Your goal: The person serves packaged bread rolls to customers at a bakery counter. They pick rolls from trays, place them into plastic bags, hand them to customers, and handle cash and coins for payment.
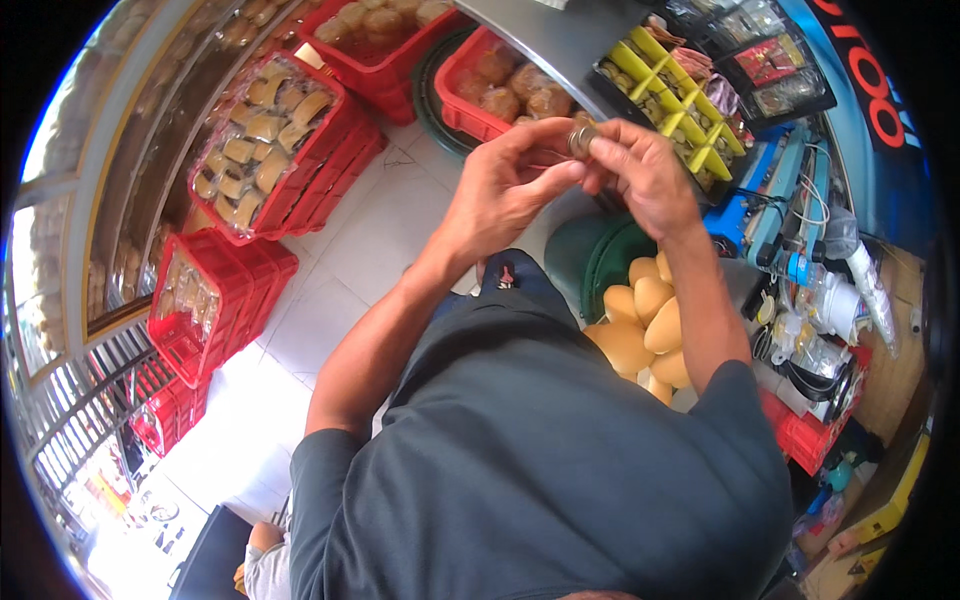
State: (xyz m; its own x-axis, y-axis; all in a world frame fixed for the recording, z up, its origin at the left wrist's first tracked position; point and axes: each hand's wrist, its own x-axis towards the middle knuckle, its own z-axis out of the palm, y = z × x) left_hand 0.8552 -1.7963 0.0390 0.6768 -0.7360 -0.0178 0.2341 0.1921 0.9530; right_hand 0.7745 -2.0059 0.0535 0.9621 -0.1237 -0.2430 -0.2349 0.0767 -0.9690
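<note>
A small stack of coins [580,141] is pinched between my two hands, in front of my chest. My left hand [505,190] is closed, its thumb and forefinger meeting at the stack. From the other side, my right hand [645,170] presses its thumb and curled fingers against the same coins. Some fingertips hide behind the coins and thumbs. Just beyond my right hand lies a money tray [655,72] with yellow dividers, holding coins and folded banknotes.
Red crates [330,140] with packaged baked goods stand at the left; a red basket [465,112] of bagged round goods sits ahead. Large buns [645,320] lie beside my right arm. Blue equipment [770,190] and bottles [830,300] crowd the right. Someone's arm [265,540] shows lower left.
</note>
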